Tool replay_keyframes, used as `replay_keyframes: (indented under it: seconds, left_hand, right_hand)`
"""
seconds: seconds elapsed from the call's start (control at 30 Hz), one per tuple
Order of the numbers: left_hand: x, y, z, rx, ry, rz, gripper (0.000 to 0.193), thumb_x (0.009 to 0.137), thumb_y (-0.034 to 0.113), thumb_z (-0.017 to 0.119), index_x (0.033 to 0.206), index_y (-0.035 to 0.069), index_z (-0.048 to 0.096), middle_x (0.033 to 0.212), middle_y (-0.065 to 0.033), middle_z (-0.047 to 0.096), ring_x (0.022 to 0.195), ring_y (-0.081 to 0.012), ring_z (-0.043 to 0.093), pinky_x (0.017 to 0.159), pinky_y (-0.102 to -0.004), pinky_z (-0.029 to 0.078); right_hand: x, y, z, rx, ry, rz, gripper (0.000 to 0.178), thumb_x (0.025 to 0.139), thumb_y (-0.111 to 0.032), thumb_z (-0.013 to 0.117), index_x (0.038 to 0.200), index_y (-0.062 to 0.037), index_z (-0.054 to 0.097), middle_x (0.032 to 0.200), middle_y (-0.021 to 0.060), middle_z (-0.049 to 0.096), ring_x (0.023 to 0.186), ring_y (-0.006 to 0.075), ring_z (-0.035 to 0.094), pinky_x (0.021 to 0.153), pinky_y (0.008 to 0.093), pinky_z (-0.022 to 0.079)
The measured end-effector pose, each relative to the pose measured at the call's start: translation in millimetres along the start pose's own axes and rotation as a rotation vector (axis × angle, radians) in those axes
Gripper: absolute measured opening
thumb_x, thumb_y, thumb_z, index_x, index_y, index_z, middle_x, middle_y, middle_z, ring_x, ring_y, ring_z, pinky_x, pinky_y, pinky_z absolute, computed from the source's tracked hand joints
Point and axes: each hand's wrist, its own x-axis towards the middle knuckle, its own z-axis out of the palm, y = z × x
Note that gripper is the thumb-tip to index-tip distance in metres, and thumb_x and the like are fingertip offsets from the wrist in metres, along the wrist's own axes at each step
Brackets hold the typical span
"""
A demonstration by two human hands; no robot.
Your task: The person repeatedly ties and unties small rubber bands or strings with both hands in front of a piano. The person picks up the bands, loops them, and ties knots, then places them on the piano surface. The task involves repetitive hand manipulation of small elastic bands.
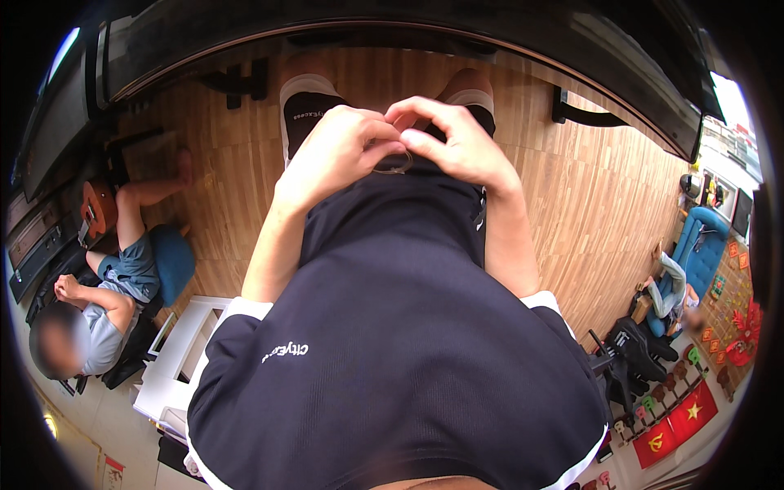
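Above my lap, my left hand and my right hand meet at the fingertips. Both are closed in a pinch, thumbs and index fingers nearly touching. From between the fingertips hangs a thin, pale, wire-like loop, seen against my dark shorts. It is too fine for me to tell what kind of string or wire it is. My right index finger arches over the pinch. The left hand's other fingers curl behind its thumb and are partly hidden.
Ahead, a glossy black piece of furniture spans the view above the wooden floor. A seated person is at left, beside an orange-brown guitar. A white cabinet stands near my left elbow. Another person is on a blue sofa at right.
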Motion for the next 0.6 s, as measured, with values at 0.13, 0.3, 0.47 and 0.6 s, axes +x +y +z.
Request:
replay_keyframes:
  seconds: [0.13, 0.3, 0.47, 0.6]
  left_hand:
    - [-1, 3, 3, -0.141, 0.12, -0.09, 0.011, 0.082, 0.002, 0.074, 0.093, -0.001, 0.073, 0.08, -0.012, 0.071, 0.07, -0.0176, 0.068, 0.065, -0.0263, 0.053]
    - [-7, -10, 10, -0.451, 0.316, -0.166, 0.012, 0.088, 0.008, 0.073, 0.098, 0.001, 0.074, 0.083, -0.0055, 0.074, 0.069, -0.0105, 0.067, 0.066, -0.0246, 0.054]
    - [-11, -8, -2, -0.679, 0.143, -0.274, 0.015, 0.096, 0.007, 0.063, 0.104, -0.002, 0.071, 0.086, -0.0066, 0.071, 0.075, -0.0094, 0.065, 0.067, -0.0212, 0.051]
    - [-12, 1, 5, -0.85, 0.109, -0.244, 0.014, 0.094, 0.008, 0.067, 0.102, -0.001, 0.071, 0.086, -0.0059, 0.071, 0.075, -0.0098, 0.065, 0.067, -0.0213, 0.051]
  right_hand:
    - [-1, -5, 7, -0.034, -0.038, 0.096, 0.019, 0.1, -0.017, 0.052, 0.099, -0.0008, 0.061, 0.074, 0.0049, 0.059, 0.065, 0.0108, 0.054, 0.062, 0.0263, 0.045]
    - [-2, 0, 7, 0.206, 0.154, 0.165, 0.025, 0.102, -0.016, 0.049, 0.086, 0.0, 0.06, 0.065, 0.0027, 0.056, 0.057, 0.0093, 0.051, 0.053, 0.0259, 0.044]
    - [0, -3, 4, 0.415, 0.353, 0.083, 0.027, 0.105, -0.018, 0.047, 0.086, -0.0012, 0.056, 0.063, -0.0016, 0.048, 0.053, 0.0046, 0.043, 0.049, 0.0222, 0.041]
    - [3, -6, 8, 0.409, 0.443, 0.036, 0.027, 0.105, -0.017, 0.047, 0.086, -0.0008, 0.056, 0.064, -0.0014, 0.049, 0.053, 0.0046, 0.043, 0.049, 0.0221, 0.04]
